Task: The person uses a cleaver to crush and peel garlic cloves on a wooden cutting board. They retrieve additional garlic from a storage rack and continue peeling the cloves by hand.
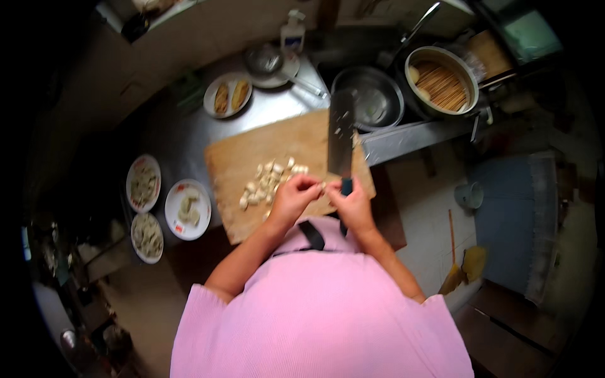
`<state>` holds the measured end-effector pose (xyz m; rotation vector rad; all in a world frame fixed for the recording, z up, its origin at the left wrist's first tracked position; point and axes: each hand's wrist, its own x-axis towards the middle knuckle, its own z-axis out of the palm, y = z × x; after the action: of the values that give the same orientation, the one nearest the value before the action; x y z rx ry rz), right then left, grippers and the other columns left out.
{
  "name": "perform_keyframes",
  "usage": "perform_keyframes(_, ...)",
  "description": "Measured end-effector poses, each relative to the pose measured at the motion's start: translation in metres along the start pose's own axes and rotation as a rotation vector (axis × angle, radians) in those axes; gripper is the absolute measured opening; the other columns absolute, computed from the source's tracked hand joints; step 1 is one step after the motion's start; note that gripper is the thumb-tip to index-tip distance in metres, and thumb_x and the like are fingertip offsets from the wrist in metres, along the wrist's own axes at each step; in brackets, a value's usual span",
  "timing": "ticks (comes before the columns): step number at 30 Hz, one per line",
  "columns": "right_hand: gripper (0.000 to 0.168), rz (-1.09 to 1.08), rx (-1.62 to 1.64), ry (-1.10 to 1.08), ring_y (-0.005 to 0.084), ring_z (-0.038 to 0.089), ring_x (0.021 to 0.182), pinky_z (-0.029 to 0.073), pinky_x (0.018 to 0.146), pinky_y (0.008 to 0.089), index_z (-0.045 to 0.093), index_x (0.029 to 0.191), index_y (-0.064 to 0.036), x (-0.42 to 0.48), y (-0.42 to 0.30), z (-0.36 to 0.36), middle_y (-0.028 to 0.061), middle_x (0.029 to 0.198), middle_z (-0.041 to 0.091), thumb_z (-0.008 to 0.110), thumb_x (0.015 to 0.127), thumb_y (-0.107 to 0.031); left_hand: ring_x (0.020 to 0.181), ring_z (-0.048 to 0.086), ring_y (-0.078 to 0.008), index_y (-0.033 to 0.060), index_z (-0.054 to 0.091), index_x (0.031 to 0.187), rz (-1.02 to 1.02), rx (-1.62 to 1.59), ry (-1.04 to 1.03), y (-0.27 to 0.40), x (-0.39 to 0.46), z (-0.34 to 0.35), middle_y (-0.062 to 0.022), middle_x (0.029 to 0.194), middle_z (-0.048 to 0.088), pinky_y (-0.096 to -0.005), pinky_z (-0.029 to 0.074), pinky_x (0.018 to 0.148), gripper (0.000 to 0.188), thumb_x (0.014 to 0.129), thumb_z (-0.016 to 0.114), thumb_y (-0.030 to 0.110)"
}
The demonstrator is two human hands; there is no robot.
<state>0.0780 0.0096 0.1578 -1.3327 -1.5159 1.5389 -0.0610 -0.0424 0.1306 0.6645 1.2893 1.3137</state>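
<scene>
A wooden cutting board lies before me with a loose pile of pale garlic cloves on it. Above the board's right part, my left hand and my right hand meet at the fingertips, pinching a small garlic clove between them. A cleaver with a wide dark blade points away from me, small white bits on its blade. Its dark handle passes by my right hand's fingers; whether they grip it as well I cannot tell.
Left of the board stand plates of pale food. Behind it are a plate with two browned pieces, a strainer ladle on a plate and a pump bottle. A metal basin and a pot holding many thin sticks stand at right.
</scene>
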Motion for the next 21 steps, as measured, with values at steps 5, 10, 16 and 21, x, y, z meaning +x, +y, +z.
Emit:
perform_keyframes(5,0.02,-0.07,-0.149,0.056,0.0187,0.062,0.059,0.048,0.054,0.0311,0.052,0.081,-0.003,0.005,0.014,0.002,0.0094,0.067,0.062,0.066,0.072,-0.014,0.073,0.058,-0.008,0.0002,0.061,0.085,0.031,0.035,0.033,-0.003,-0.003,0.006,-0.0026,0.079,0.063,-0.0217,0.048,0.068,0.009,0.08,0.065,0.007)
perform_keyframes(10,0.019,-0.103,-0.161,0.081,0.0157,0.059,0.058,0.047,0.054,0.0299,0.053,0.084,0.0,0.003,0.011,-0.006,0.0068,0.066,0.061,0.065,0.073,-0.012,0.074,0.058,-0.0073,-0.0006,0.061,0.087,0.044,0.024,-0.02,0.002,-0.002,0.015,-0.0031,0.08,0.063,-0.021,0.048,0.067,0.011,0.08,0.065,0.007)
perform_keyframes(16,0.018,0.006,0.081,0.028,0.0056,0.052,0.058,0.045,0.05,0.0206,0.052,0.093,-0.002,-0.001,-0.001,-0.006,0.0004,0.077,0.058,0.063,0.078,-0.006,0.08,0.061,-0.0141,0.0014,0.057,0.099,-0.183,-0.442,-0.183,-0.004,0.007,-0.002,-0.0049,0.089,0.061,-0.025,0.052,0.07,0.019,0.081,0.062,0.006)
perform_keyframes(21,0.012,0.03,0.107,0.115,0.0062,0.047,0.048,0.04,0.044,0.0213,0.053,0.092,-0.002,0.004,0.006,-0.024,0.0033,0.069,0.057,0.058,0.083,-0.007,0.085,0.062,-0.0187,0.0025,0.056,0.103,-0.281,-0.701,-0.155,0.0,0.008,-0.028,-0.0068,0.091,0.06,-0.0293,0.052,0.074,0.019,0.084,0.057,0.005)
